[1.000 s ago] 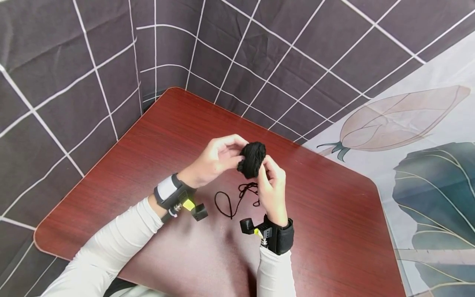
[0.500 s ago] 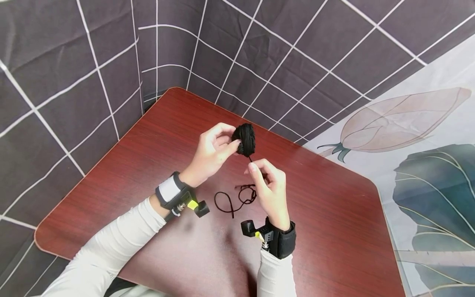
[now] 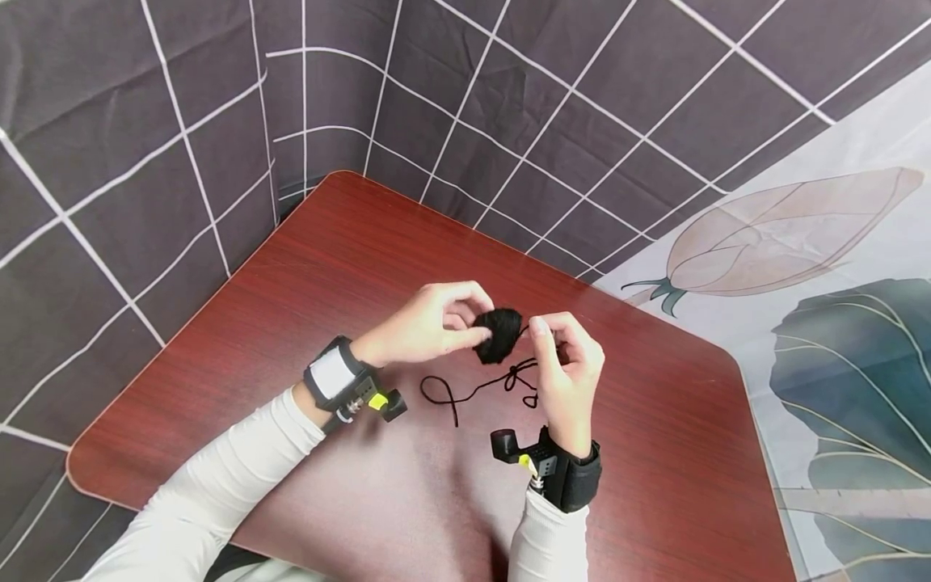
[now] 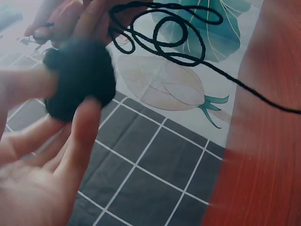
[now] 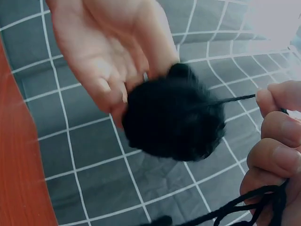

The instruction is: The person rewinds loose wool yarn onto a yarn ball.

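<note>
A ball of black yarn (image 3: 499, 336) is held above the table between the thumb and fingers of my left hand (image 3: 436, 323). My right hand (image 3: 569, 364), just to the right of the ball, pinches a strand of yarn (image 5: 237, 99) between thumb and forefinger. That strand runs taut from the ball to the fingertips. More loose yarn (image 5: 249, 200) passes out below the curled fingers in the right wrist view. Loops of slack yarn (image 3: 476, 393) trail below the hands in the head view. The ball looks blurred in the left wrist view.
The red-brown wooden table (image 3: 655, 453) spreads under both hands. A dark curtain with a white grid (image 3: 465, 97) hangs behind and to the left. On the right is a pale cloth printed with leaves (image 3: 858, 364). Each wrist wears a strapped camera.
The ball first rose to the upper left, away from the right hand, then came back down and to the right. The right hand shifted rightward with the strand, and the slack loops changed shape.
</note>
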Available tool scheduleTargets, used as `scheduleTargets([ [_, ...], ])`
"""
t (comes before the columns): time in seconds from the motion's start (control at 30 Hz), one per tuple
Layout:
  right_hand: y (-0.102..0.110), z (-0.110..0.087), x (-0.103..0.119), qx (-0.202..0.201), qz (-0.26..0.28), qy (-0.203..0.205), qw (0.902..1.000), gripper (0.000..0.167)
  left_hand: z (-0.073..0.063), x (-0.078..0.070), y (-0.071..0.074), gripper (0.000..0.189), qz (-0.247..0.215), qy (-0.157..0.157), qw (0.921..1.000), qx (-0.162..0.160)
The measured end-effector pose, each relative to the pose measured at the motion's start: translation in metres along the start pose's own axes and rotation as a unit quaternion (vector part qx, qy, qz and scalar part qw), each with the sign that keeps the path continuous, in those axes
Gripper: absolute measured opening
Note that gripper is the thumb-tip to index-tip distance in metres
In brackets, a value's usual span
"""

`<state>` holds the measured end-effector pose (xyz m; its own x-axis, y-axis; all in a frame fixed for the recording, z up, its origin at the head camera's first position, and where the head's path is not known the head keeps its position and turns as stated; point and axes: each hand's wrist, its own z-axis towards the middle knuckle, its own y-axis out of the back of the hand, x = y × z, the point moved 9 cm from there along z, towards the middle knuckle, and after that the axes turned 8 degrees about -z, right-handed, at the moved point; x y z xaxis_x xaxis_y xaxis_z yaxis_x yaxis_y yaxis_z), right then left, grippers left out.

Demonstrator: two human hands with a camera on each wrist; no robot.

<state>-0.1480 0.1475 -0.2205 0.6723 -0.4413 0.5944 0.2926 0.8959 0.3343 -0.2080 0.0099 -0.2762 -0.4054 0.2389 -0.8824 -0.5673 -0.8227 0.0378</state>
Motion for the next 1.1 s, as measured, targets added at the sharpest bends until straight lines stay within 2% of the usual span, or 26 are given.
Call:
scheduleTargets([
  [0.1, 0.006, 0.0, -0.005, -0.013, -0.004, -0.011, 0.9999, 0.014, -0.004, 0.001, -0.015, 0.019, -0.031, 0.014, 0.996, 0.083],
  [0.2, 0.006, 0.001, -0.007, -0.012, 0.0, -0.017, 0.9998, 0.014, -0.007, -0.003, -0.026, 0.02, -0.07, 0.017, 0.9881, 0.136],
  [0.4, -0.004, 0.001, -0.014, 0.015, -0.001, -0.022, 0.9996, 0.014, -0.008, -0.012, -0.028, 0.019, -0.133, -0.002, 0.9784, 0.158],
  [0.5, -0.016, 0.0, -0.024, 0.054, -0.025, -0.039, 0.9975, 0.012, -0.007, -0.017, -0.025, 0.021, -0.162, -0.023, 0.9749, 0.151],
  [0.67, -0.037, -0.006, -0.036, 0.131, -0.1, -0.052, 0.985, 0.005, -0.005, -0.024, -0.01, 0.025, -0.206, -0.062, 0.9719, 0.095],
  [0.77, -0.051, -0.01, -0.04, 0.189, -0.14, -0.049, 0.9708, 0.006, -0.004, -0.025, 0.0, 0.025, -0.227, -0.08, 0.9695, 0.048],
  [0.83, -0.062, -0.015, -0.043, 0.238, -0.154, -0.05, 0.9577, 0.009, -0.003, -0.025, 0.009, 0.025, -0.245, -0.091, 0.9652, 0.007],
  [0.9, -0.072, -0.02, -0.045, 0.289, -0.16, -0.054, 0.9422, 0.014, -0.003, -0.025, 0.02, 0.026, -0.25, -0.105, 0.9616, -0.044],
  [0.97, -0.079, -0.024, -0.045, 0.326, -0.153, -0.056, 0.9311, 0.015, -0.004, -0.026, 0.031, 0.026, -0.25, -0.114, 0.9566, -0.096],
  [1.03, -0.082, -0.027, -0.042, 0.349, -0.139, -0.052, 0.9251, 0.015, -0.006, -0.025, 0.041, 0.025, -0.24, -0.115, 0.9527, -0.147],
  [1.1, -0.081, -0.028, -0.036, 0.358, -0.117, -0.045, 0.9251, 0.015, -0.007, -0.023, 0.049, 0.024, -0.217, -0.108, 0.9523, -0.186],
])
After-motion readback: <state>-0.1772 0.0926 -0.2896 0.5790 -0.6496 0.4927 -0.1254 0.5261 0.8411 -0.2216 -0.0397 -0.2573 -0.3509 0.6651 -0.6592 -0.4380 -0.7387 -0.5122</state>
